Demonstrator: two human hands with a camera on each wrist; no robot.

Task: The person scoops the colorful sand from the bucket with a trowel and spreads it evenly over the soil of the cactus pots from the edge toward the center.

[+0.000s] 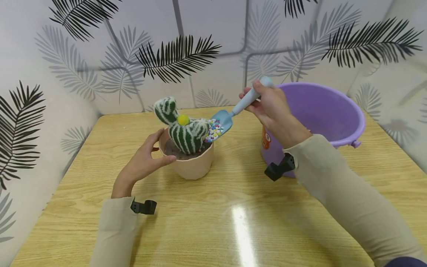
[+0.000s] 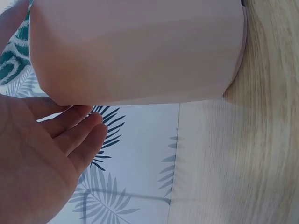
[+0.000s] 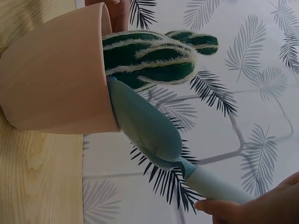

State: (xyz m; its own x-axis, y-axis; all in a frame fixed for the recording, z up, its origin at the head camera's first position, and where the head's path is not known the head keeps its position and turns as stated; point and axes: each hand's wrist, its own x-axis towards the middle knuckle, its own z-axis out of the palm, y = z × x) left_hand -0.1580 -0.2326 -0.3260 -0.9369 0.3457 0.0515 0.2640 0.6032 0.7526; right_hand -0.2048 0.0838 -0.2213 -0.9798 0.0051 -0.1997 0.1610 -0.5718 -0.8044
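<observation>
A fuzzy green-and-white artificial cactus (image 1: 187,139) with a yellow ball on it stands in a peach flower pot (image 1: 195,168) holding dark soil. My left hand (image 1: 143,159) grips the pot's left side, thumb at the near rim and fingers round the far side; the left wrist view shows those fingers against the pot (image 2: 140,56). My right hand (image 1: 271,109) holds the pale-blue handle of a small garden trowel (image 1: 227,121) from above. Multicoloured pebbles (image 1: 214,129) lie in its scoop, which tilts down over the right rim. In the right wrist view the trowel blade (image 3: 147,123) overlaps the rim beside the cactus.
A large purple bucket (image 1: 320,107) stands right of the pot, partly behind my right forearm. Everything rests on a light wooden table (image 1: 186,222). Behind it rises a wall (image 1: 220,33) with a leaf pattern.
</observation>
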